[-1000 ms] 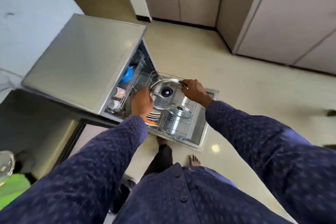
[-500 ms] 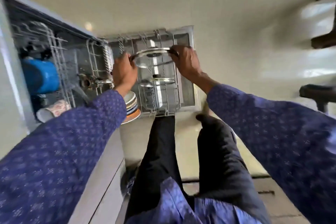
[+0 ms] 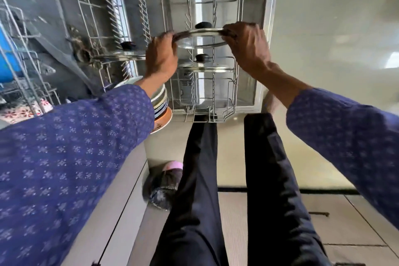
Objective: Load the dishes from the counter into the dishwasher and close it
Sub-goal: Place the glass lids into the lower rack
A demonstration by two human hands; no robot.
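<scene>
I am bent over the pulled-out lower rack (image 3: 216, 112) of the open dishwasher. A glass lid (image 3: 199, 38) with a steel rim and black knob stands on edge among the rack's tines. My left hand (image 3: 160, 58) grips its left rim and my right hand (image 3: 246, 49) grips its right rim. Two more glass lids stand in the rack: one (image 3: 207, 67) just in front of the held lid, another (image 3: 121, 55) to the left. A stack of plates (image 3: 160, 103) sits in the rack under my left wrist.
The upper rack (image 3: 19, 54) at the left holds a blue cup (image 3: 8, 56) and patterned dishes (image 3: 21, 110). The open dishwasher door (image 3: 259, 84) lies under the lower rack. My legs stand right before it, and tiled floor (image 3: 323, 71) spreads to the right.
My head has dropped much closer to the rack, so the view is now nearly straight down. Both hands kept hold of the lid, which now stands on edge between the tines.
</scene>
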